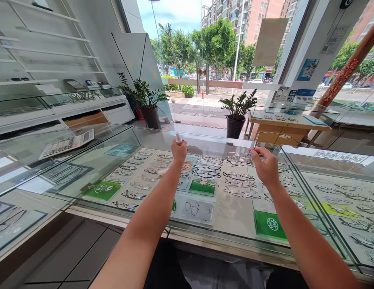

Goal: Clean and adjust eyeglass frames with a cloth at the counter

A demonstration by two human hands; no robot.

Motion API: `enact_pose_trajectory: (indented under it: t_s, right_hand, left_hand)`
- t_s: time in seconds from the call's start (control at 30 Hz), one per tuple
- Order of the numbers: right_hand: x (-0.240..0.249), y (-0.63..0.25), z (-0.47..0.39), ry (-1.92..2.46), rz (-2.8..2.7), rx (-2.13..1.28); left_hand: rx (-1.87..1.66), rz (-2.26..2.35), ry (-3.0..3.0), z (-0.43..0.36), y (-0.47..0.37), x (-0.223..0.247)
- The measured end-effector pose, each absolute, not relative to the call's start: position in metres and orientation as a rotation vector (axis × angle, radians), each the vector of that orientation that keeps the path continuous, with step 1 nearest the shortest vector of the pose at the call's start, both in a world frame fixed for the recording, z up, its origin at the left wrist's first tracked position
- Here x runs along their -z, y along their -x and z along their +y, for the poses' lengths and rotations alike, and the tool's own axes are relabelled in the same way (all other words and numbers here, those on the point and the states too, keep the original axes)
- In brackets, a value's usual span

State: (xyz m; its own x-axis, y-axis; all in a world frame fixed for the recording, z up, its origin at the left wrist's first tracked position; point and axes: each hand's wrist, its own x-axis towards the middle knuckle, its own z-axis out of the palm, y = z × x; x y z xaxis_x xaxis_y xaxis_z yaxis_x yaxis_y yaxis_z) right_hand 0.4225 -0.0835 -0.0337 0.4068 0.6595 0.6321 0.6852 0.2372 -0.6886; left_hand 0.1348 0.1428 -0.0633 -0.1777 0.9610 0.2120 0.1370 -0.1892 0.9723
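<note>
My left hand (179,151) is closed around a small spray bottle (178,137), with its whitish top showing above the fingers. My right hand (266,162) pinches a pair of thin-rimmed eyeglasses (285,137) by a slender part, and the lenses stick out to the right. Both hands are above a glass display counter (201,138). Under the glass lie rows of eyeglasses (206,166), green cards (269,224) and a pale tray (194,210) with a pair of glasses pictured or lying on it.
A calculator (69,143) rests on the counter's left part. Two potted plants (150,116) (236,126) stand beyond the counter, before a large window. A wooden table (283,120) with more glasses is at the back right. Shelves (54,52) line the left wall.
</note>
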Motion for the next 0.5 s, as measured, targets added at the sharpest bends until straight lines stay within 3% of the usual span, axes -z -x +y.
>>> enact_pose_trajectory:
  t_s: [0.17, 0.33, 0.5]
  right_hand:
    - [0.024, -0.41, -0.092, 1.363, -1.273, -0.062]
    - [0.016, -0.395, -0.098, 1.329, -1.323, -0.224]
    - [0.012, -0.385, -0.102, 1.283, -1.377, -0.394]
  left_hand:
    - [-1.334, 0.974, -1.34, 0.104, -0.16, 0.026]
    - [-0.591, 0.404, -1.23, 0.05, -0.183, 0.004]
    - [-0.402, 0.303, -1.19, 0.027, -0.189, -0.002]
